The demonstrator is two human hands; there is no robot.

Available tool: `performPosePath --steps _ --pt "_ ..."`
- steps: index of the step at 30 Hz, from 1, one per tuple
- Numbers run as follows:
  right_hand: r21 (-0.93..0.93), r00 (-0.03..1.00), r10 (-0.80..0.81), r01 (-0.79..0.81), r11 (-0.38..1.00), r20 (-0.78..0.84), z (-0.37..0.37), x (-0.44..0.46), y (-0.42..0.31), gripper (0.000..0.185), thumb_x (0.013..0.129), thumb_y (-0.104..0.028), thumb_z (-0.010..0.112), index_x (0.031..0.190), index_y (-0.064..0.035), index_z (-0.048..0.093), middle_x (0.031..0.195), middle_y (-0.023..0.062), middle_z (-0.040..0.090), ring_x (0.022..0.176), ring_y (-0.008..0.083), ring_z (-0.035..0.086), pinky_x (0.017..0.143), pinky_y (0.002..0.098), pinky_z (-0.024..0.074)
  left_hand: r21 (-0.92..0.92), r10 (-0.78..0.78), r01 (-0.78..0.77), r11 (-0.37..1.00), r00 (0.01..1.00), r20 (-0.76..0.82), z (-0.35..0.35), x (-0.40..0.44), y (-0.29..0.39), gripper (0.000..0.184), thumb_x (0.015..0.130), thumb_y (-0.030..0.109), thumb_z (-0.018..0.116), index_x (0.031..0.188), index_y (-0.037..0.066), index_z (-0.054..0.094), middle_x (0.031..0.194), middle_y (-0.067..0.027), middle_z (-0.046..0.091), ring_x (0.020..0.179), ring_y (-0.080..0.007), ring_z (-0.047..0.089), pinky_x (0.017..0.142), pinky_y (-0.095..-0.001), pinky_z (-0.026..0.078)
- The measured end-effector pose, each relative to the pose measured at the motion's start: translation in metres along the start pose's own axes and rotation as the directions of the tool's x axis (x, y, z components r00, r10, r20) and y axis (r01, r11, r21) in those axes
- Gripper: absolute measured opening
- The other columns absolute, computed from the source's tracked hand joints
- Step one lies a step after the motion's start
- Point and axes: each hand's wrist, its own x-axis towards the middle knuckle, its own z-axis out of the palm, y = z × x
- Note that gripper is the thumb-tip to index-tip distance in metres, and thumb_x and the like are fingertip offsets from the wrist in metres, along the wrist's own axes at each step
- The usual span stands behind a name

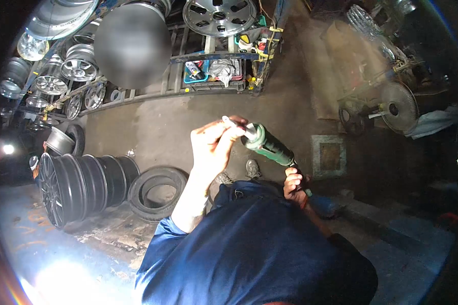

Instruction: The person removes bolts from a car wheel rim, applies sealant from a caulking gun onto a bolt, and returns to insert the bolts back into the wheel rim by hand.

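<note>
A green, cylindrical power tool point(274, 148), which looks like a die grinder, slants in front of my body. My right hand point(293, 184) wraps around its narrow rear end, low and to the right. At the upper front end, my left hand point(213, 145) is closed in a pinch, with thumb and fingers around a small pale rod-like piece point(228, 120). That piece lines up with the tool's bright metal nose point(250, 133). Glare and my fingers hide whether the two are joined.
Stacked dark wheel rims point(89, 183) and a tyre point(158, 193) lie on the floor at left. Behind stands a metal rack point(178, 76) with several alloy wheels point(219, 18) and a crate point(219, 84). A fan point(398, 108) is at right. My shoes point(252, 169) are below the tool.
</note>
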Motion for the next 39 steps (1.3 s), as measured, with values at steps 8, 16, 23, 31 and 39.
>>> performPosePath --steps 8,16,23,31,39 --pt "-0.152 0.978 0.073 -0.043 0.987 0.198 -0.020 -0.006 -0.015 0.037 0.074 -0.021 0.077 0.101 -0.0152 0.052 0.085 -0.0043 0.063 0.085 0.0137 0.063 0.080 0.0307 0.0438 0.075 0.184 -0.197 0.978 0.972 0.147 0.000 -0.010 0.021 0.012 0.086 0.011 0.069 0.090 0.000 0.071 0.080 -0.0080 0.072 0.059 -0.0119 0.062 0.056 -0.0231 0.048" --pt "-0.259 0.959 0.023 0.053 0.964 0.282 -0.020 -0.009 -0.015 0.034 0.075 -0.024 0.072 0.100 -0.0116 0.052 0.087 0.0015 0.067 0.083 0.0164 0.065 0.070 0.0287 0.0401 -0.018 0.199 -0.199 0.980 0.969 0.147 0.006 -0.008 0.019 0.008 0.087 0.008 0.067 0.085 0.001 0.070 0.080 -0.0105 0.071 0.059 -0.0121 0.064 0.054 -0.0242 0.050" --pt "-0.292 0.911 0.084 0.041 0.956 0.403 -0.033 -0.007 -0.021 0.034 0.074 -0.025 0.070 0.101 -0.0119 0.054 0.088 0.0017 0.068 0.084 0.0181 0.067 0.063 0.0293 0.0388 -0.023 0.279 -0.279 0.960 0.948 0.153 0.005 -0.008 0.020 0.010 0.087 0.006 0.065 0.079 0.002 0.069 0.081 -0.0124 0.071 0.062 -0.0161 0.066 0.056 -0.0257 0.052" --pt "-0.419 0.898 0.156 0.034 0.907 0.410 -0.013 -0.005 -0.013 0.033 0.077 -0.026 0.068 0.104 -0.0119 0.055 0.088 0.0002 0.069 0.084 0.0163 0.067 0.065 0.0289 0.0427 -0.093 0.353 -0.343 0.935 0.928 0.116 0.007 -0.010 0.022 0.011 0.087 0.010 0.066 0.079 0.003 0.068 0.079 -0.0121 0.071 0.055 -0.0149 0.061 0.051 -0.0260 0.047" --pt "-0.385 0.864 0.121 0.089 0.919 0.489 -0.021 -0.002 -0.011 0.035 0.080 -0.027 0.066 0.108 -0.0119 0.052 0.097 0.0003 0.069 0.085 0.0163 0.067 0.068 0.0301 0.0426 -0.110 0.240 -0.228 0.967 0.964 0.117 0.006 -0.012 0.020 0.013 0.088 0.009 0.064 0.077 0.003 0.065 0.081 -0.0129 0.071 0.065 -0.0191 0.068 0.059 -0.0280 0.053"
